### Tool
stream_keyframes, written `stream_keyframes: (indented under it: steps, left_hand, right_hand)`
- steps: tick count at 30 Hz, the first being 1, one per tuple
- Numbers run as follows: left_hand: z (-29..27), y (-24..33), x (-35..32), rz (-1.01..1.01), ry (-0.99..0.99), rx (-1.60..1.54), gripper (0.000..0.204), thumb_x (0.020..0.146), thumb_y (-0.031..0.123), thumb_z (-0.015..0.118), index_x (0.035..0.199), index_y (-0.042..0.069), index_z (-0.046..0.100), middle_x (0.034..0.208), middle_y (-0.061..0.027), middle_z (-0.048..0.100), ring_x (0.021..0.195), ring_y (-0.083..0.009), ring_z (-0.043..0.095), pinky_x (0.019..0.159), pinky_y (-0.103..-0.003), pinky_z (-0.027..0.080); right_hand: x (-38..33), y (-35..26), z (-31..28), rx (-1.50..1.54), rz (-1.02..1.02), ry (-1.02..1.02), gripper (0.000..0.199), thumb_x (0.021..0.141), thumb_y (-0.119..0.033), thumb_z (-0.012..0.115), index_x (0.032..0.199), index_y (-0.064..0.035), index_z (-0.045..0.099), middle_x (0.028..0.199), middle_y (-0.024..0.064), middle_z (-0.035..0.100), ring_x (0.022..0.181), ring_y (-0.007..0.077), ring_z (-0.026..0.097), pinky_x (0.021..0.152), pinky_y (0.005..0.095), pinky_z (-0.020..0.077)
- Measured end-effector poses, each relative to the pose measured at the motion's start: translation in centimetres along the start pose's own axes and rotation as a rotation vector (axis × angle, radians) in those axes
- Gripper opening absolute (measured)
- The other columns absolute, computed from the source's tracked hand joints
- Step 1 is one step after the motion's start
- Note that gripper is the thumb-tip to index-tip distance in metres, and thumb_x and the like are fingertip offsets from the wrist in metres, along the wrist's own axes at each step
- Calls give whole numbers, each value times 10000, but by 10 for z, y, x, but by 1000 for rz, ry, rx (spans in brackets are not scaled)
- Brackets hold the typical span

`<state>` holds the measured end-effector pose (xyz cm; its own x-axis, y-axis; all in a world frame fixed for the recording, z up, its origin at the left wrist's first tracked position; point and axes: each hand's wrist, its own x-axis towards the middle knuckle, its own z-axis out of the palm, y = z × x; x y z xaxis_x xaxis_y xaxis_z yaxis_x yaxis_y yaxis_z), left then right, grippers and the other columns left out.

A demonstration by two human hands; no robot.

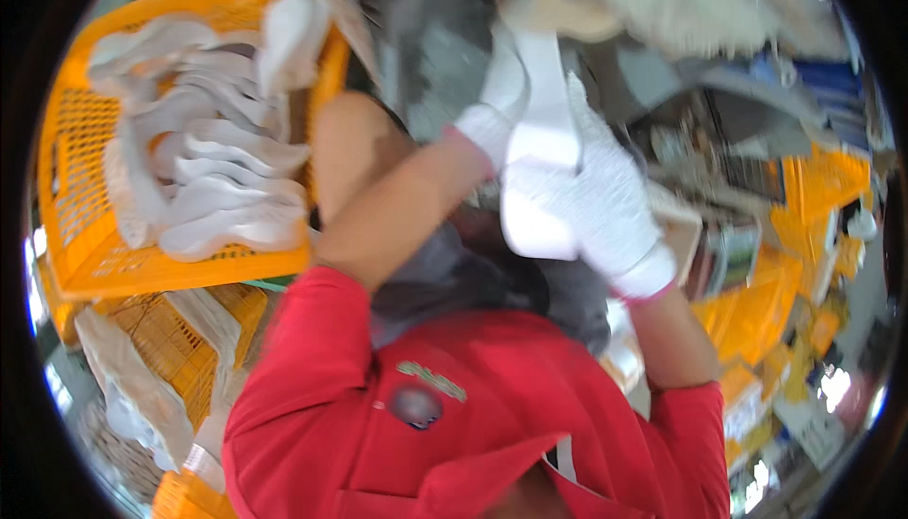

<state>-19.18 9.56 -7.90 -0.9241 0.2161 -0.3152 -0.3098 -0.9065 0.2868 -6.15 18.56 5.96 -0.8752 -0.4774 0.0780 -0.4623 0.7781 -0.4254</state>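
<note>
A long white shoe sole (541, 131) stands out in front of me, its wide end towards my body. My left hand (498, 94), in a white knit glove, grips its left edge near the far end. Along the right edge, my right hand (613, 199), gloved the same way, holds the near half with its fingers reaching up the side. At the far end the sole meets a beige rounded part (560, 13); blur hides whether they touch. To my left, an orange plastic basket (180, 283) holds several white shoe soles (232, 174), many lying in an overlapping row.
Grey machinery (416, 56) with a dusty, pale cover (700, 8) rises ahead. More orange baskets (757, 306) stand on the right. Below the left basket are another orange basket (165, 339) and pale cloth-like pieces (132, 377). My bare knee (355, 141) is beside the left basket.
</note>
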Motion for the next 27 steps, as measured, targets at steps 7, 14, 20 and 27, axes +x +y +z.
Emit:
stream_keyframes:
  steps: [7,14,20,27]
  left_hand:
    - [-12,-6,-16,-210,-82,-78,518,1068,491,494,1210,22,662,1152,-193,743,1028,-337,750,913,-449,618]
    - [-11,29,15,3,-19,66,521,1078,488,485,1201,13,661,1118,-191,751,1010,-330,756,885,-429,630]
    - [-10,11,-9,-106,-4,-35,525,1087,485,477,1194,5,661,1089,-189,757,994,-324,762,861,-412,640]
    - [-11,0,-32,44,85,-193,552,1090,511,457,1229,21,667,1093,-151,748,1022,-298,736,936,-413,600]
  right_hand:
    - [-31,-20,6,32,407,37,889,761,-303,873,1482,68,509,1474,314,567,1397,496,519,1222,494,387]
    - [50,23,8,-135,92,126,534,768,-455,853,1144,-96,737,960,162,736,925,349,737,807,453,597]
    - [33,27,17,-183,78,441,618,744,-549,907,1096,-68,742,954,148,739,854,343,748,770,429,605]
    - [64,33,9,138,302,-19,291,847,-361,773,1086,-205,827,1091,116,784,915,279,757,837,372,593]
